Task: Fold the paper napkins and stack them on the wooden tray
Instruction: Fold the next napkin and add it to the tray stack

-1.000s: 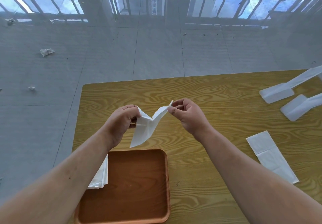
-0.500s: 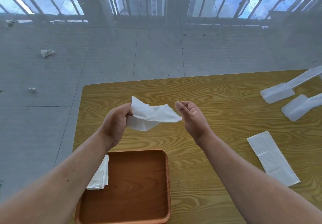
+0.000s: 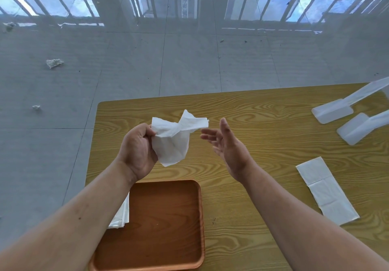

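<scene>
My left hand [image 3: 137, 148] pinches a loose, crumpled white paper napkin [image 3: 173, 139] in the air above the wooden table [image 3: 263, 123]. My right hand [image 3: 228, 148] is open beside the napkin's right tip, fingers spread, touching nothing. Below my hands sits the brown wooden tray [image 3: 160, 224], with a few folded napkins [image 3: 121, 218] partly hidden under my left forearm at the tray's left side. A flat, half-folded napkin [image 3: 326, 190] lies on the table at the right.
Two white plastic stand feet [image 3: 345, 119] rest on the table's far right. The table's left edge and far edge border a grey tiled floor with crumpled paper scraps [image 3: 54, 62].
My right hand let go of the napkin and opened, moving slightly right. The napkin, stretched between both hands a second ago, now hangs crumpled from my left hand alone.
</scene>
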A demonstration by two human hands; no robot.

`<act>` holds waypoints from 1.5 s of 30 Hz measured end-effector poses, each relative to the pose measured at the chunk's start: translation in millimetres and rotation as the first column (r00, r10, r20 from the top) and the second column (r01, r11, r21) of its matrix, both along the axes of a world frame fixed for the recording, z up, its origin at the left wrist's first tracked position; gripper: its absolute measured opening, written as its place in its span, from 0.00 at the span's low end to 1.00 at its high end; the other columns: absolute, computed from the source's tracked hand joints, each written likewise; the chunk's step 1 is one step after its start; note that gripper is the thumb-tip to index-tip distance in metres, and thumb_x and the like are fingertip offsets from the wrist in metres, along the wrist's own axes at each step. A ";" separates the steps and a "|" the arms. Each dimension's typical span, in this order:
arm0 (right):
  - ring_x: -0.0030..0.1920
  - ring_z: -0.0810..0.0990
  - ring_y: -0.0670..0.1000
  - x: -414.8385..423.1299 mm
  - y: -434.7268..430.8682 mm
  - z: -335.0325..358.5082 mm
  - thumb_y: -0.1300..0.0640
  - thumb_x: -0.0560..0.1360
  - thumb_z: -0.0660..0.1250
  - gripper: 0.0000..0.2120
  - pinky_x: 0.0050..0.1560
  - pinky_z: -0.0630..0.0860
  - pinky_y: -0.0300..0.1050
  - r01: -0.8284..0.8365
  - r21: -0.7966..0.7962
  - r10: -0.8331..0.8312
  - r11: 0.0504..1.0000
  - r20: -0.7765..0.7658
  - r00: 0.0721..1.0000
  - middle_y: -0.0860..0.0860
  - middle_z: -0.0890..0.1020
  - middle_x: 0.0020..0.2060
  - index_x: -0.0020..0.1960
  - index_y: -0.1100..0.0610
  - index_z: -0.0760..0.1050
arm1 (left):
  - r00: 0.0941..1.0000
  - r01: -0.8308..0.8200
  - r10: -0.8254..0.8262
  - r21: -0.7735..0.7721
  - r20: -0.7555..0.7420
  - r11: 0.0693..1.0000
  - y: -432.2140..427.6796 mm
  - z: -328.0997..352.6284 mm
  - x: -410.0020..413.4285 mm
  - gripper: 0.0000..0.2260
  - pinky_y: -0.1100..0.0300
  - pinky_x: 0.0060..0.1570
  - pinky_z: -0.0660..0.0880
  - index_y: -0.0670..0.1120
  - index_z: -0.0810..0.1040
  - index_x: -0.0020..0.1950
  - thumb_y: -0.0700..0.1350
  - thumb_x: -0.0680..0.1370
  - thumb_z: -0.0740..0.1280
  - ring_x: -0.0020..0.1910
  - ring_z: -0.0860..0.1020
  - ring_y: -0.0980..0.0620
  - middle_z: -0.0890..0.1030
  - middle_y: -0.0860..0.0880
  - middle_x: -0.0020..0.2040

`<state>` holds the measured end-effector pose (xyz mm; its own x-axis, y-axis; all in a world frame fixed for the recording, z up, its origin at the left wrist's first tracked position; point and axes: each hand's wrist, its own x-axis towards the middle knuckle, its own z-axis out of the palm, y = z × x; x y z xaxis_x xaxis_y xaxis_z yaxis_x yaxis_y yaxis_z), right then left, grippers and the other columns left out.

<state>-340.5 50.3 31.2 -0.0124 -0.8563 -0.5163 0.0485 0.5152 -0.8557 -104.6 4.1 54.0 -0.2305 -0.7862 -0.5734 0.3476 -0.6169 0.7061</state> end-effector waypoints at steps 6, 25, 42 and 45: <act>0.73 0.74 0.47 -0.2 -7.4 9.7 0.29 0.76 0.58 0.34 0.78 0.64 0.57 0.037 -0.079 -0.033 0.996 0.055 0.998 0.46 0.81 0.68 0.74 0.47 0.74 | 0.999 0.019 -0.017 0.033 -0.033 0.999 2.3 3.1 -0.6 0.20 0.51 0.45 0.82 0.37 0.80 0.61 0.41 0.76 0.55 0.47 0.84 0.42 0.84 0.39 0.55; 0.47 0.85 0.50 20.1 5.0 -6.5 0.64 0.79 0.73 0.27 0.51 0.79 0.46 0.016 -0.005 -0.016 1.000 0.084 0.996 0.58 0.87 0.52 0.74 0.53 0.68 | 0.971 -0.080 0.112 0.152 -0.211 0.985 7.2 0.7 3.1 0.29 0.42 0.73 0.68 0.38 0.74 0.76 0.46 0.76 0.54 0.65 0.78 0.37 0.77 0.38 0.73; 0.62 0.82 0.45 -0.1 9.1 -1.0 0.52 0.73 0.74 0.11 0.69 0.65 0.51 -0.108 0.010 0.100 0.994 0.298 0.949 0.47 0.87 0.56 0.55 0.52 0.84 | 0.968 -0.021 0.058 0.151 -0.244 0.988 6.9 -2.0 5.9 0.27 0.38 0.56 0.81 0.39 0.77 0.72 0.46 0.75 0.59 0.61 0.83 0.34 0.81 0.37 0.68; 0.54 0.83 0.51 -5.2 4.5 2.8 0.55 0.74 0.74 0.07 0.63 0.74 0.51 -0.007 -0.008 0.010 1.000 0.322 0.947 0.53 0.86 0.50 0.51 0.56 0.84 | 0.974 0.003 0.032 0.155 -0.222 0.988 4.8 -4.4 7.8 0.25 0.42 0.53 0.83 0.38 0.84 0.64 0.46 0.73 0.61 0.58 0.85 0.37 0.83 0.38 0.65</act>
<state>-345.8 54.9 33.9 0.1610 -0.8591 -0.4858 0.3178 0.5112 -0.7986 -96.8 9.0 49.6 -0.3560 -0.6969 -0.6226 0.4952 -0.7057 0.5067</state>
